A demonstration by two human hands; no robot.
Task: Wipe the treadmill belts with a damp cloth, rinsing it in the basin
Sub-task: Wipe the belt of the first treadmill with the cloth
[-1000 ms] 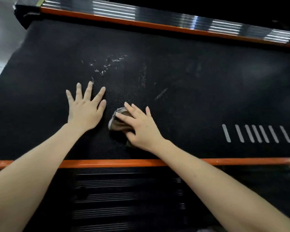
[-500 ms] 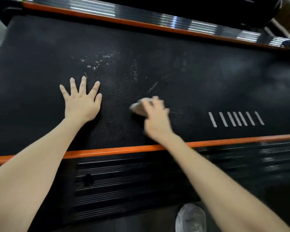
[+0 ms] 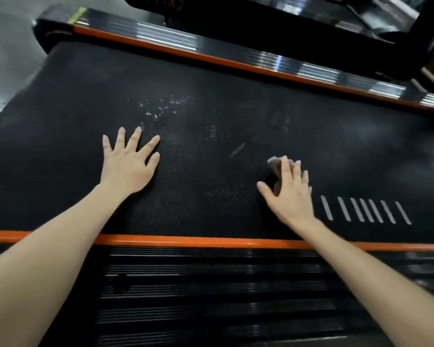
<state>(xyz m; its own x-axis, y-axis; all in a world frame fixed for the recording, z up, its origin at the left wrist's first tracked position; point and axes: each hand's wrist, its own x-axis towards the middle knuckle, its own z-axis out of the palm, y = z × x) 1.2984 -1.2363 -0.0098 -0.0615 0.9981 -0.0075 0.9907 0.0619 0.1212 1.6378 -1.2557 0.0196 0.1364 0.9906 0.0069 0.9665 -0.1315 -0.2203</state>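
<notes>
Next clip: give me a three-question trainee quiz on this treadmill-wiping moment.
1. True or false: the left hand lies flat on the belt, holding nothing.
2. The cloth is under: A) the left hand; B) the right hand; C) neither hand.
3. Fill in: the white stripes lie to the cloth's ____.
Key: 1 true; 2 B; 3 right.

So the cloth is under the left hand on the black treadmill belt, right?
No, the cloth is under the right hand on the black treadmill belt; the left hand lies flat and bare. The head view shows it.
</notes>
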